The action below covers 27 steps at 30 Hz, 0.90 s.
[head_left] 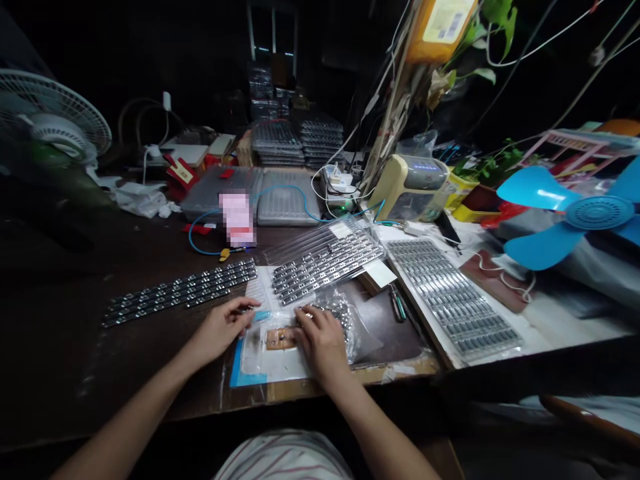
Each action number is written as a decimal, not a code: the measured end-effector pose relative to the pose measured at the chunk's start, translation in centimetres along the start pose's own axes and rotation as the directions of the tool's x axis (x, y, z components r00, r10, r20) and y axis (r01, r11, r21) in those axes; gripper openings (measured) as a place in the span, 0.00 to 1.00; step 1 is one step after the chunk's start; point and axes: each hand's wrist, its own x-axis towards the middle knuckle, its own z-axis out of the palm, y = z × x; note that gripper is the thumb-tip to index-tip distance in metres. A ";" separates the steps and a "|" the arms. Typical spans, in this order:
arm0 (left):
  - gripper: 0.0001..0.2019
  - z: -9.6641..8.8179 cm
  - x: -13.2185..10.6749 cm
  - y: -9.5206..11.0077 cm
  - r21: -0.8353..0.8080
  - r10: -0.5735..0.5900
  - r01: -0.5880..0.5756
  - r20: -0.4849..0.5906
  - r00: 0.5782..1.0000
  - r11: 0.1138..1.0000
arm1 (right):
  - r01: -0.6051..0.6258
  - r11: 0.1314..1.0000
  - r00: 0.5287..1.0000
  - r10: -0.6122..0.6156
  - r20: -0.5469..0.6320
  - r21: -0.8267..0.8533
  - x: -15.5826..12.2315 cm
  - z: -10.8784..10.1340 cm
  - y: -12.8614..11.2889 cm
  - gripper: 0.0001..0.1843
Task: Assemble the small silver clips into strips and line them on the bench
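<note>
Small brown board [281, 339] on white paper [273, 365], front of desk [150, 373]; left hand [219, 331] just left of board, grip pinched, item too small to tell; right hand [323, 341] just right, curled on bagged metal parts [345, 327], pinch can't tell; bag likely placed for reach; metal strips [180, 291] further left of board, laid in rows, probably for sorting.

Silver metal strips [180, 291] in rows; blue fan blades [537, 217]; red-striped white garment [285, 457].
</note>
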 end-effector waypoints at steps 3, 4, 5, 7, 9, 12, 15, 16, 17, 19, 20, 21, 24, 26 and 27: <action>0.15 1.2 -1.5 -0.7 0.059 0.025 -0.024 -0.024 0.999 0.998 | -0.037 0.989 0.998 0.044 0.043 -0.144 -0.7 -1.4 2.1 0.23; 0.14 1.7 -1.7 -0.8 0.085 0.032 -0.029 -0.034 0.999 0.996 | -0.039 0.985 0.997 0.049 0.054 -0.166 -1.0 -1.6 2.6 0.23; 0.13 2.1 -1.8 -0.9 0.108 0.034 -0.030 -0.042 0.999 0.994 | -0.039 0.985 0.997 0.051 0.063 -0.169 -1.2 -1.6 2.9 0.23; 0.12 3.0 -1.7 -0.8 0.140 0.050 -0.042 -0.056 0.997 0.989 | -0.047 0.990 0.997 0.056 0.062 -0.136 -1.5 -1.2 3.0 0.18; 0.10 3.7 -1.6 -0.7 0.160 0.105 -0.094 -0.067 0.992 0.983 | -0.073 0.995 0.996 0.076 0.041 -0.071 -1.4 -0.5 2.7 0.13; 0.09 4.7 -1.5 -0.7 0.190 0.191 -0.174 -0.078 0.978 0.966 | -0.096 0.995 0.995 0.096 -0.014 0.034 -0.8 0.6 2.2 0.08; 0.08 5.2 -1.7 -1.0 0.216 0.234 -0.209 -0.094 0.968 0.954 | -0.069 0.993 0.994 0.076 -0.076 0.100 -0.2 1.1 2.1 0.08; 0.08 5.4 -1.8 -1.1 0.224 0.254 -0.227 -0.097 0.962 0.948 | -0.061 0.992 0.993 0.071 -0.099 0.108 -0.2 1.2 2.2 0.07; 0.08 5.5 -1.9 -1.2 0.233 0.277 -0.248 -0.100 0.956 0.940 | -0.056 0.992 0.990 0.069 -0.121 0.112 -0.2 1.2 2.2 0.07; 0.08 5.7 -2.1 -1.3 0.256 0.317 -0.284 -0.101 0.943 0.924 | -0.053 0.991 0.985 0.073 -0.154 0.125 -0.3 1.2 2.4 0.08; 0.08 5.7 -2.2 -1.2 0.273 0.331 -0.294 -0.098 0.939 0.916 | -0.053 0.989 0.984 0.076 -0.164 0.138 -0.4 1.2 2.4 0.08; 0.07 5.8 -2.3 -1.2 0.292 0.338 -0.299 -0.093 0.937 0.909 | -0.051 0.987 0.983 0.077 -0.168 0.153 -0.4 1.1 2.4 0.09; 0.07 5.9 -2.4 -1.0 0.354 0.347 -0.299 -0.078 0.935 0.886 | -0.039 0.980 0.982 0.073 -0.173 0.193 -0.5 1.1 2.4 0.10; 0.07 6.0 -2.5 -1.0 0.387 0.359 -0.305 -0.072 0.931 0.870 | -0.041 0.979 0.983 0.076 -0.170 0.202 -0.5 1.1 2.4 0.10; 0.07 6.0 -2.4 -0.9 0.400 0.365 -0.309 -0.069 0.928 0.863 | -0.044 0.978 0.983 0.078 -0.164 0.203 -0.5 1.1 2.3 0.09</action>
